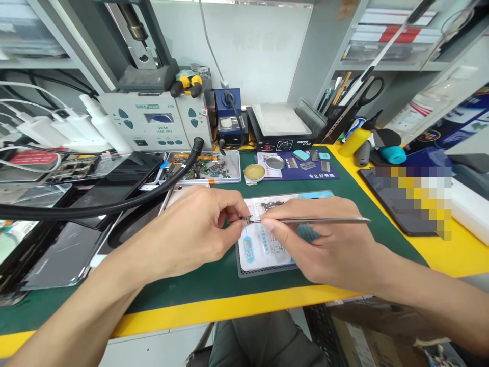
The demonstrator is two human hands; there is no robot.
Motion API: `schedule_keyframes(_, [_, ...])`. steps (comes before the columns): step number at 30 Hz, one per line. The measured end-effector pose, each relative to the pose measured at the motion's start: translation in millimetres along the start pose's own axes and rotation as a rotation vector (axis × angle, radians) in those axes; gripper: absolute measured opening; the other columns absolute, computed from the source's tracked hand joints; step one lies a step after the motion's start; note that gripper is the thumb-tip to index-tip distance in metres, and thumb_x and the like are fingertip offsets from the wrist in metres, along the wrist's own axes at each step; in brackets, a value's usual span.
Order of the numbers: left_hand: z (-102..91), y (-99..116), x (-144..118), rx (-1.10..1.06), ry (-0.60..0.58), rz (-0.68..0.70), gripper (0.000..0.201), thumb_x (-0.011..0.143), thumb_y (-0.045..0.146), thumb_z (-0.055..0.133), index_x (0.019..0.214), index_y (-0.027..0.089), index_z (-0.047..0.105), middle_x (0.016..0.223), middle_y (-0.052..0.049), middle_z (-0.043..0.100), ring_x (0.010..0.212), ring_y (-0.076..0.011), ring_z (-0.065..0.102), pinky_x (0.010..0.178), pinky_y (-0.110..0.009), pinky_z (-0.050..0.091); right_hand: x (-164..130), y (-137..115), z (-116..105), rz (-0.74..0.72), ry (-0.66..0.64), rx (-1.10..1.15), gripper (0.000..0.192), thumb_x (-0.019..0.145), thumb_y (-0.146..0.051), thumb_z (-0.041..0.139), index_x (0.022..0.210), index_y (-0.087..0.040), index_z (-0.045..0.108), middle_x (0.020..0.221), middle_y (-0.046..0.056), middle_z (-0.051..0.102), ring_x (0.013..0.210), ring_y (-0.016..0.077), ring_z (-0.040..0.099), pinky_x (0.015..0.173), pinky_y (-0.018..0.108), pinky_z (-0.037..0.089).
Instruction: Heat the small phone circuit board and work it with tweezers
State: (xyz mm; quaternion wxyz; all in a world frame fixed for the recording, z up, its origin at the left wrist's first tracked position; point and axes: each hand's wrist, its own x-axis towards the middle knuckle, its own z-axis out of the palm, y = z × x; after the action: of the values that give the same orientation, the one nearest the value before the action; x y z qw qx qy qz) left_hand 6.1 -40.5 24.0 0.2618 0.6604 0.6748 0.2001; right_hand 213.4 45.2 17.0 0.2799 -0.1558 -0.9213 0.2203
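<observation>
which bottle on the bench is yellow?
The yellow bottle with the black nozzle, right of the hot plate. The other, the white bottle, leans by the grey station on the left.
</observation>
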Motion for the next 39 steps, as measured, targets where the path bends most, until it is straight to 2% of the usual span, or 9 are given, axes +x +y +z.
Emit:
schedule_keyframes(6, [1.5, -1.3, 3.6, -0.092, 0.010, -0.092, 0.011, 0.084, 0.034, 0.064, 0.087, 0.028, 0.073, 0.062, 0.007, 0.066, 0.052, -0.0109, 0.058, 0.046, -0.021, 0.042, 0.9, 3.7, 0.8, -0.052, 0.102, 0.068, 0.013, 0.091, -0.007, 0.063, 0.086, -0.013, 0.074, 0.083, 0.004, 0.079, 0.069, 0.0135, 0.072, 0.063, 0.025, 0.053])
schedule_keyframes(12, [3.3, -0.4, 3.5, -0.118, 0.027, -0.080, 0.011, 0.082, 0.030, 0.063, 0.085, 0.028, 0.073, 0.058, 0.008, 0.063, 0.047, -0.0100, 0.054, 0.040, -0.020, 0.039, 1.8, 2.0, 1.4, -0.054, 0.090, 0.054, 0.014, 0.091, -0.006, 0.063, 0.086, -0.012, 0.075, 0.083, 0.004, 0.079, 0.068, 0.0132, 0.072, 0.061, 0.025, 0.054])
schedule_keyframes(20, [4.3, -2.3, 3.5, -0.106, 0.049, -0.034, 0.010, 0.084, 0.027, 0.063, 0.084, 0.029, 0.073, 0.059, 0.009, 0.064, 0.050, -0.0092, 0.054, 0.042, -0.019, 0.039, 1.4, 3.0, 2.2, -0.064, 0.096, 0.063, 0.013, 0.091, -0.007, 0.063, 0.085, -0.011, 0.074, 0.082, 0.005, 0.079, 0.067, 0.0134, 0.072, 0.061, 0.025, 0.054])
schedule_keyframes(30, [4.3, 0.2, 0.5, -0.046, 0.048, -0.002, 0.012, 0.088, 0.034, 0.062, 0.084, 0.028, 0.072, 0.058, 0.008, 0.062, 0.050, -0.0088, 0.050, 0.046, -0.022, 0.036, 0.6, 2.8, 1.6, -0.110, 0.076, -0.026, 0.012, 0.091, -0.010, 0.063, 0.088, -0.012, 0.074, 0.079, 0.004, 0.078, 0.065, 0.0134, 0.071, 0.058, 0.027, 0.050])
schedule_keyframes(39, [4.7, 1.6, 0.4, -0.042, 0.041, -0.042, 0.013, 0.088, 0.035, 0.061, 0.084, 0.027, 0.071, 0.057, 0.009, 0.061, 0.048, -0.0078, 0.049, 0.045, -0.023, 0.034, 1.1, 2.5, 0.7, -0.116, 0.086, 0.008, 0.012, 0.091, -0.008, 0.062, 0.086, -0.013, 0.072, 0.081, 0.004, 0.078, 0.065, 0.0125, 0.069, 0.059, 0.026, 0.051])
